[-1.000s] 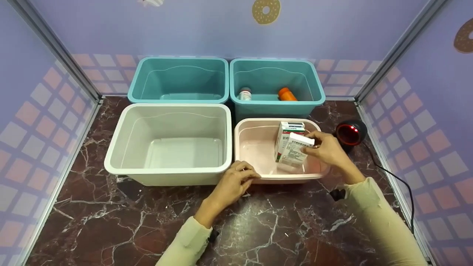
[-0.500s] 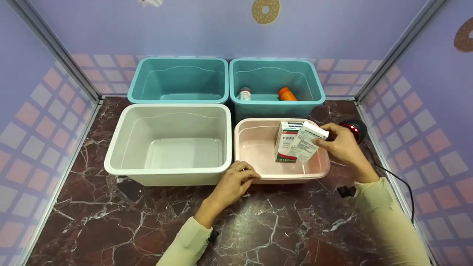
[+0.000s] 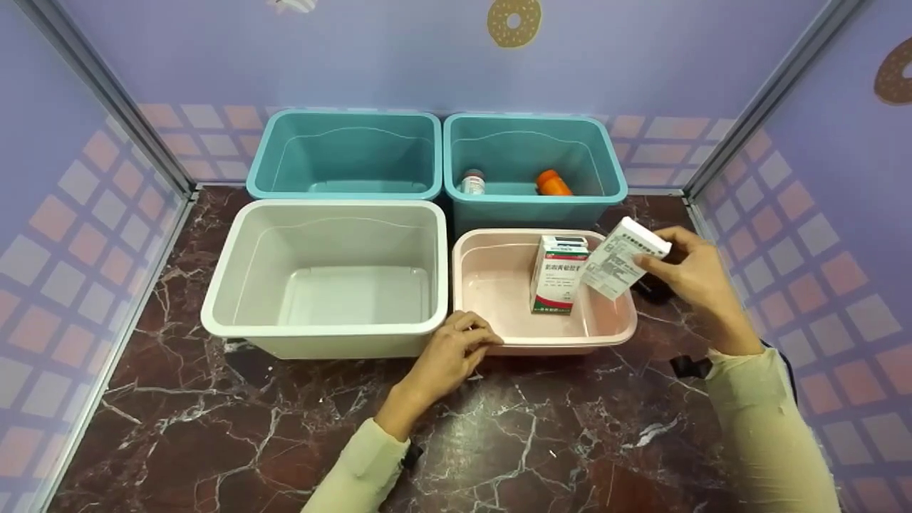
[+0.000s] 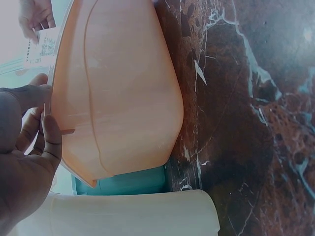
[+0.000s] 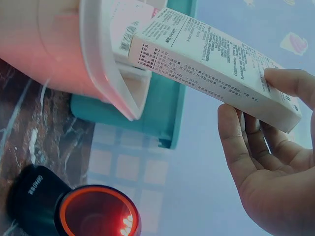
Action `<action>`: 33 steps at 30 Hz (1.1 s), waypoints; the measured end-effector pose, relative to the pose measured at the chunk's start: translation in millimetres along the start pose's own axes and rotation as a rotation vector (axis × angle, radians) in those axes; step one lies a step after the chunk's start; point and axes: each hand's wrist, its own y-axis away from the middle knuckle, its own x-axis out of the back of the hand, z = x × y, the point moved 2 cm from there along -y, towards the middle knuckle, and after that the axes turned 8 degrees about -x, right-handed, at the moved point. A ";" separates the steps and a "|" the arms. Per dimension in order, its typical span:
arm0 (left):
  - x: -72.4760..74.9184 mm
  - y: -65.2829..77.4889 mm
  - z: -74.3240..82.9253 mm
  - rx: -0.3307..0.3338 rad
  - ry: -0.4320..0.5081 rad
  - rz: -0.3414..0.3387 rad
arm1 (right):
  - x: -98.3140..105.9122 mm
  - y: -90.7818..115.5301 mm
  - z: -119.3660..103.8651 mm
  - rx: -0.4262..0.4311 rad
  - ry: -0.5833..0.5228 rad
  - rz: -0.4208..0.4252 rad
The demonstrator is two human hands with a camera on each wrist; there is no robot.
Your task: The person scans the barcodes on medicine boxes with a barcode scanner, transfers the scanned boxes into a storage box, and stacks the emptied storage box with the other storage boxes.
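Note:
Between thumb and fingers, my right hand (image 3: pixel 687 271) pinches a white medicine box (image 3: pixel 621 258) with printed text. The box is tilted over the right rim of the pink bin (image 3: pixel 491 292). Close up in the right wrist view, the box (image 5: pixel 206 64) shows dense small print, and the hand (image 5: pixel 275 157) holds its far end. My left hand (image 3: pixel 449 353) grips the pink bin's near-left rim; in the left wrist view its fingers (image 4: pixel 51 135) curl over that rim. Inside the pink bin stands another medicine box (image 3: pixel 558 278), white with green and red bands.
A white bin (image 3: pixel 324 330) stands left of the pink one. Behind are two teal bins; the right teal bin (image 3: pixel 534 210) holds a white bottle (image 3: pixel 473 182) and an orange bottle (image 3: pixel 553 183). A black scanner (image 5: pixel 98 211) with a glowing red window sits right of the pink bin.
My right hand has lifted the white medicine box up and to the right, from inside the pink bin to its right rim. The left hand has stayed put.

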 end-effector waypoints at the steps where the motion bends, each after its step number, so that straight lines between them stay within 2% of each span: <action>1: -0.2 0.0 -0.2 0.000 0.001 0.001 | 2.6 0.3 0.6 -0.009 -0.003 0.001; 8: -0.3 0.6 -0.4 0.012 0.010 -0.008 | 16.5 2.7 6.9 -0.060 -0.070 0.014; 16: 0.4 0.1 -0.2 0.007 0.002 -0.015 | 28.9 5.1 14.0 -0.069 0.020 0.145; 23: 1.1 -0.5 -0.1 -0.007 -0.004 -0.004 | 35.1 8.2 20.5 -0.106 0.003 0.196; 33: 1.3 -0.7 0.2 0.017 -0.009 -0.025 | 38.8 12.9 32.9 -0.132 0.046 0.283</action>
